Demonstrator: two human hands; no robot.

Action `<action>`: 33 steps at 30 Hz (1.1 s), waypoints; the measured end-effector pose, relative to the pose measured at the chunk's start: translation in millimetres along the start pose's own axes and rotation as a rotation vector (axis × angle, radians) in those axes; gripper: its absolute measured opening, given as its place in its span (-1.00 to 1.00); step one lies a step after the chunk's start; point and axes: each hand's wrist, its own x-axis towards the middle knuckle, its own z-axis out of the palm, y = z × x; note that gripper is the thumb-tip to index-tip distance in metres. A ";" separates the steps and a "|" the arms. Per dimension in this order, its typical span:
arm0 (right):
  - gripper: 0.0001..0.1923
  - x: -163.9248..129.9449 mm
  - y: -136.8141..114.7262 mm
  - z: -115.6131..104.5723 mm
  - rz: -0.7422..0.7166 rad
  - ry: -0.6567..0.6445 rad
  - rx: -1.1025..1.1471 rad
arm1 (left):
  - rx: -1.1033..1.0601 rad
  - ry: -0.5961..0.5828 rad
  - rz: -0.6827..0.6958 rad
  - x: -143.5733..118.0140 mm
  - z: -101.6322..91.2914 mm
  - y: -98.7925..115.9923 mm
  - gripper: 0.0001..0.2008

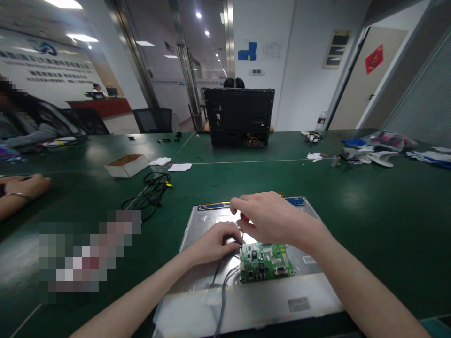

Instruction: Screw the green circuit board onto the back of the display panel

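A metal-backed display panel (197,234) lies flat in front of me, with a green circuit board (266,263) on its back. My right hand (266,218) is closed around a screwdriver (244,217) with a red and black handle. Its shaft points down at the board's upper left corner. Close to the shaft's tip, my left hand (223,241) has thumb and fingers pinched together; what they hold, if anything, is too small to name. Grey cables (223,293) run from the board's left side over the panel's near edge. A blue strip board (295,201) lines the far edge.
Black cables (155,190) lie coiled at the left, near a white open box (127,166). Across the green table (211,183) stands a black monitor housing (239,117), a person behind it. Another person's hand (33,187) rests at far left. Parts and bags (387,140) lie far right.
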 end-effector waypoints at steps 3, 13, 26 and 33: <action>-0.76 -2.1 0.2 -1.4 -0.034 -0.018 0.039 | 0.006 0.017 0.012 0.1 0.3 0.5 -0.93; -0.78 2.7 -4.6 -0.2 0.085 0.010 -0.150 | 0.047 0.017 -0.012 -0.6 -1.6 10.1 -0.90; -0.85 -1.3 -3.0 0.1 -0.024 0.019 -0.015 | 0.008 0.029 -0.012 -0.2 1.6 -0.3 -0.96; -0.80 3.1 -1.3 0.8 0.020 0.019 -0.100 | -0.003 0.027 -0.019 -0.2 -0.3 7.1 -0.90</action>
